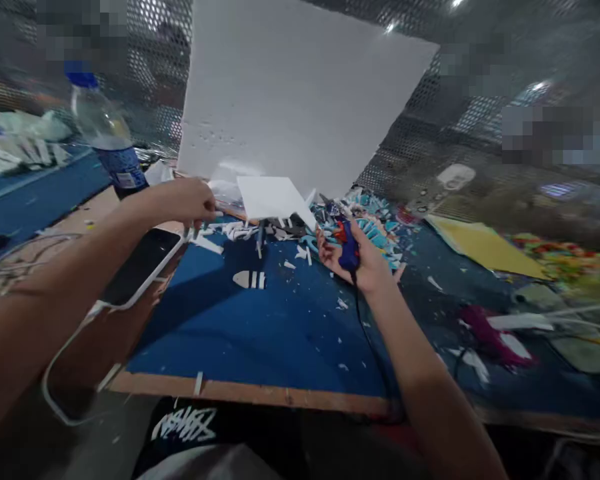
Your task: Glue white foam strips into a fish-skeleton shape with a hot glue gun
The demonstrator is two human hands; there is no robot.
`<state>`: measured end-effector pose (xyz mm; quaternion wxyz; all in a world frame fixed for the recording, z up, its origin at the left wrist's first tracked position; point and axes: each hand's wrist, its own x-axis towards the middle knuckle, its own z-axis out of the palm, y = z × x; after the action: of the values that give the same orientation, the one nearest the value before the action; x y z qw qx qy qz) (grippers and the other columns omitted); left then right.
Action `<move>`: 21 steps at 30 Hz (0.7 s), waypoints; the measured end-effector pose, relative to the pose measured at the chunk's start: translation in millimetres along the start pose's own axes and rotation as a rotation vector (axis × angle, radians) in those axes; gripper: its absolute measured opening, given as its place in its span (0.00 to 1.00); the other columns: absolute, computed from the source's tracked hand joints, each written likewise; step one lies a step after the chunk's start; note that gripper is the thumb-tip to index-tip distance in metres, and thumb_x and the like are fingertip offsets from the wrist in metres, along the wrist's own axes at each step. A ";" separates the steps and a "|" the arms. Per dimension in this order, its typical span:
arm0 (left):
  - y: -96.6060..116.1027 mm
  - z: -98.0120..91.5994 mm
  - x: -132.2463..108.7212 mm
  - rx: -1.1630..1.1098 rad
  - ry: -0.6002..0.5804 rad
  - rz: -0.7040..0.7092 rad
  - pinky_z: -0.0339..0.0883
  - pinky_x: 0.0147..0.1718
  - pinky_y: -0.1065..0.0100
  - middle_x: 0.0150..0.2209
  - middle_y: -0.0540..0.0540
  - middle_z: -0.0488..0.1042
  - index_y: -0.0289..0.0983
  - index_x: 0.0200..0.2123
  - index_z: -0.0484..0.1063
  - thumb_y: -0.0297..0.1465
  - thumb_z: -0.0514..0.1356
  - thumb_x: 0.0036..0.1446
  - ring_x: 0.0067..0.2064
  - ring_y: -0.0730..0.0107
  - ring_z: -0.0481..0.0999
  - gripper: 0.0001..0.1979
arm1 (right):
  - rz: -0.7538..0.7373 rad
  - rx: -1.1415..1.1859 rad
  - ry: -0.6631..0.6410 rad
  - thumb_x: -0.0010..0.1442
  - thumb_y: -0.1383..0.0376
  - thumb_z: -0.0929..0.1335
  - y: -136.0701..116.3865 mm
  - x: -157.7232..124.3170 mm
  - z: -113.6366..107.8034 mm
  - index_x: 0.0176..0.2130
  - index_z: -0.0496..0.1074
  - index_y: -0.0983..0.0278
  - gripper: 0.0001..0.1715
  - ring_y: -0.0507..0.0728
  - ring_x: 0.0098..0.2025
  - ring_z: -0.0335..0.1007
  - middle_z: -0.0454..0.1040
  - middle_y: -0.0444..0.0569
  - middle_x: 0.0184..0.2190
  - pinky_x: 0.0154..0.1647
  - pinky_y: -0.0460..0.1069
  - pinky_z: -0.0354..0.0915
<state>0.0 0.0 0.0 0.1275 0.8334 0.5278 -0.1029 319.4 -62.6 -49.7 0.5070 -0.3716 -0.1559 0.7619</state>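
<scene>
My right hand is wrapped round a blue glue gun with a red part near its top and a black cord hanging down. Its fingertips are close to the corner of a bent white foam sheet. My left hand hangs palm down over white scraps at the mat's far left, fingers bent downward and a little apart, with nothing visible in them. On the blue mat lies a small white pointed piece beside two short white strips.
A phone with a white cable lies under my left forearm. Behind it stands a bottle. A large white board leans at the back. Cut scraps are heaped at the back right, near a yellow sheet and a magenta object.
</scene>
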 end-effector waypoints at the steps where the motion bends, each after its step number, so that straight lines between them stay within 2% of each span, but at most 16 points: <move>1: 1.8 4.7 0.5 0.026 0.005 0.024 0.59 0.24 0.71 0.24 0.41 0.76 0.32 0.26 0.73 0.39 0.50 0.56 0.22 0.70 0.71 0.19 | 0.007 0.004 -0.003 0.64 0.51 0.58 0.2 -0.6 0.2 0.49 0.65 0.70 0.26 0.55 0.32 0.71 0.73 0.56 0.32 0.30 0.48 0.72; 4: 6.9 21.0 1.3 0.095 0.012 0.087 0.57 0.23 0.69 0.23 0.40 0.75 0.33 0.22 0.72 0.40 0.50 0.56 0.22 0.69 0.69 0.20 | 0.020 0.004 -0.015 0.64 0.51 0.57 1.1 -1.6 1.1 0.46 0.66 0.66 0.23 0.55 0.32 0.72 0.74 0.54 0.33 0.29 0.48 0.72; 7: 9.6 39.8 -0.4 0.145 0.018 0.158 0.54 0.22 0.68 0.24 0.40 0.75 0.34 0.23 0.73 0.40 0.52 0.55 0.21 0.70 0.67 0.19 | 0.023 -0.011 -0.035 0.64 0.51 0.57 2.6 -0.9 2.2 0.41 0.67 0.64 0.21 0.55 0.32 0.72 0.74 0.54 0.32 0.28 0.48 0.72; 10: 9.5 51.2 -3.5 0.184 0.007 0.159 0.54 0.23 0.67 0.23 0.39 0.73 0.34 0.22 0.72 0.40 0.51 0.57 0.21 0.68 0.67 0.20 | 0.027 -0.022 -0.032 0.64 0.51 0.57 3.9 0.1 3.1 0.38 0.67 0.63 0.21 0.55 0.32 0.72 0.74 0.53 0.31 0.29 0.48 0.72; 13: 11.0 47.9 -5.9 0.199 0.120 0.114 0.53 0.24 0.67 0.26 0.38 0.74 0.34 0.25 0.72 0.34 0.50 0.57 0.25 0.65 0.69 0.16 | 0.037 -0.003 -0.039 0.64 0.51 0.58 4.6 0.7 3.1 0.37 0.67 0.63 0.20 0.54 0.32 0.72 0.74 0.52 0.30 0.30 0.48 0.72; 17: 27.2 32.2 -3.5 0.133 0.322 0.124 0.56 0.26 0.67 0.32 0.38 0.75 0.34 0.39 0.72 0.30 0.49 0.57 0.32 0.61 0.72 0.14 | 0.042 0.000 -0.057 0.64 0.51 0.58 5.6 1.0 3.1 0.36 0.67 0.64 0.21 0.54 0.33 0.72 0.73 0.52 0.29 0.30 0.48 0.72; 21: 58.6 28.6 13.3 -0.105 0.307 0.232 0.61 0.31 0.69 0.42 0.40 0.75 0.35 0.46 0.69 0.37 0.57 0.52 0.40 0.61 0.73 0.19 | 0.026 -0.025 -0.063 0.64 0.52 0.58 7.3 0.0 5.8 0.36 0.68 0.63 0.20 0.54 0.32 0.72 0.74 0.51 0.29 0.29 0.48 0.72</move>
<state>57.7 -21.9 -25.1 0.0998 0.8868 0.4461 0.0682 310.4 -65.0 -50.3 0.4874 -0.3559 -0.1764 0.7776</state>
